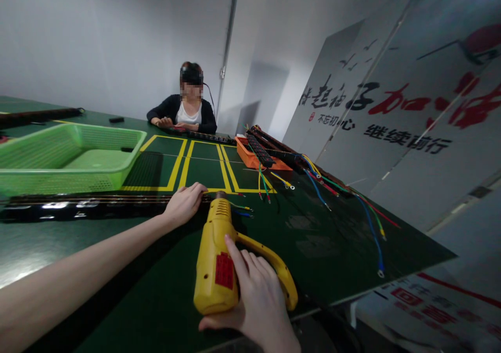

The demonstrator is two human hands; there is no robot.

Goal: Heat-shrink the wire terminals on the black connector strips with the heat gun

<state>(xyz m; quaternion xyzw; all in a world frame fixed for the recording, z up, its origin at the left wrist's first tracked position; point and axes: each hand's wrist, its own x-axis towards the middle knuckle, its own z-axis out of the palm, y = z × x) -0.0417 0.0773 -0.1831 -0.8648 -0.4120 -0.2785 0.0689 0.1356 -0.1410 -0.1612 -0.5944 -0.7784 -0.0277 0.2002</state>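
My right hand is wrapped round the grip of a yellow heat gun with a red label. Its nozzle points away from me at the end of a long black power strip lying across the green table. My left hand rests on that end of the strip, fingers curled over it. Short coloured wires stick out of the strip just past the nozzle.
A green plastic basket stands at the left behind the strip. An orange tray with more black strips and trailing coloured wires lies at the right. A person sits across the table. White printed panels lean at the right.
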